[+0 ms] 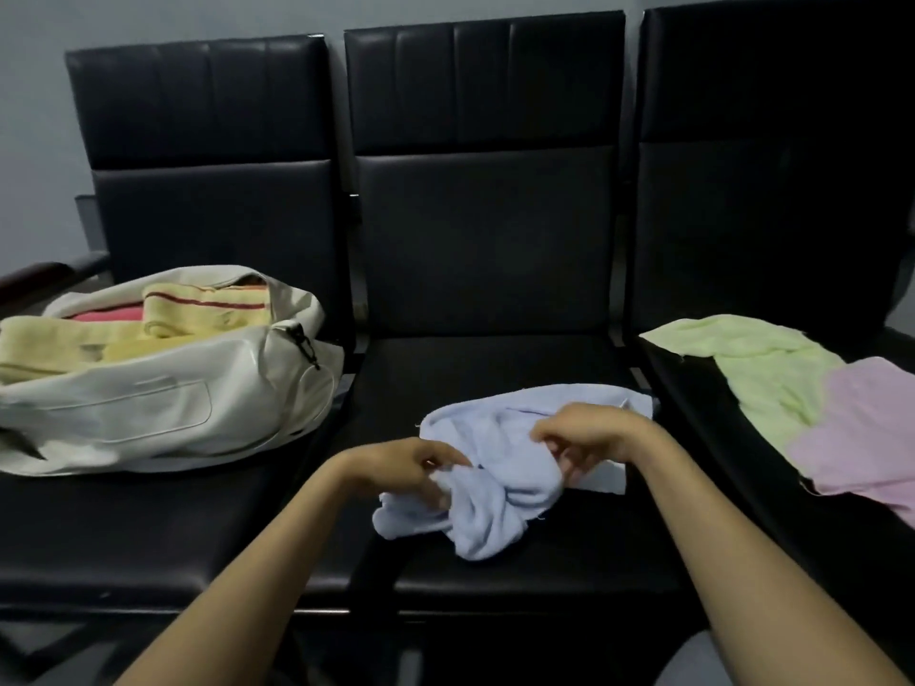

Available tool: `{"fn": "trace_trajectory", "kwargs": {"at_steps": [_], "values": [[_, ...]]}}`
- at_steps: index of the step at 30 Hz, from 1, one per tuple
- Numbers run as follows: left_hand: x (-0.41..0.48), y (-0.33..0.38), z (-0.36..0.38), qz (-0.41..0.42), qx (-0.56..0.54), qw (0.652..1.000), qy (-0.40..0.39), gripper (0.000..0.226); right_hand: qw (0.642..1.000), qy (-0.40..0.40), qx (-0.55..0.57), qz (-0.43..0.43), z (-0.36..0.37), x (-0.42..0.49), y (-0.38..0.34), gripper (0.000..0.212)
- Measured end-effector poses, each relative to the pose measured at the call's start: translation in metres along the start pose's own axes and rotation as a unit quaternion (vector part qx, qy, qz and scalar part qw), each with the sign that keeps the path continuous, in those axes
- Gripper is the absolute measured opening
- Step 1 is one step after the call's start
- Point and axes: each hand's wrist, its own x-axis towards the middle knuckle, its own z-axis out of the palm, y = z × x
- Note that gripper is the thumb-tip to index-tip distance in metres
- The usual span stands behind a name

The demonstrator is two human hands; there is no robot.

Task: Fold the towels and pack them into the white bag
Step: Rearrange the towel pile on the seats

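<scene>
A crumpled light blue towel point(500, 467) lies on the middle black seat point(495, 368). My left hand point(406, 467) pinches its bunched left part, and my right hand point(579, 438) grips the cloth on the right side. The white bag point(163, 413) lies open on the left seat, with a folded yellow towel point(198, 309) that has a red stripe and a red towel point(109, 315) inside it. On the right seat a light green towel point(752, 368) lies spread flat, and a pink towel point(861, 438) overlaps its near corner.
Three black padded seats stand side by side with tall backrests point(485, 141) against a grey wall. A dark armrest point(44, 279) sticks out at the far left. The front edge of the seats runs just below my forearms.
</scene>
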Motion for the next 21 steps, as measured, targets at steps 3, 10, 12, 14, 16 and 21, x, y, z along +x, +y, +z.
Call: {"fn": "trace_trajectory", "kwargs": {"at_steps": [3,10,12,14,16,21], "values": [[0.001,-0.007,-0.009,0.035,-0.102,0.994,-0.005,0.063,0.945,0.118,-0.286,0.107,-0.006,0.018,0.024,0.030],[0.028,-0.023,-0.017,-0.025,-0.300,0.926,0.227,0.051,0.976,0.126,-0.164,-0.065,0.019,0.037,0.034,0.108],[0.038,-0.030,-0.012,-0.084,-0.231,0.939,0.240,0.063,0.980,-0.020,-0.171,-0.101,0.031,0.031,0.015,0.060],[0.040,-0.029,-0.006,-0.104,-0.112,0.970,0.187,0.048,0.953,-0.216,-0.179,-0.111,0.042,0.030,-0.002,0.031],[0.038,-0.025,-0.001,-0.107,-0.091,0.974,0.175,0.026,0.958,-0.149,-0.235,-0.065,0.038,0.027,-0.003,0.010],[0.040,-0.024,-0.006,-0.011,-0.202,0.933,0.297,0.020,0.948,0.233,-0.192,-0.102,-0.014,0.037,-0.018,0.029]]}}
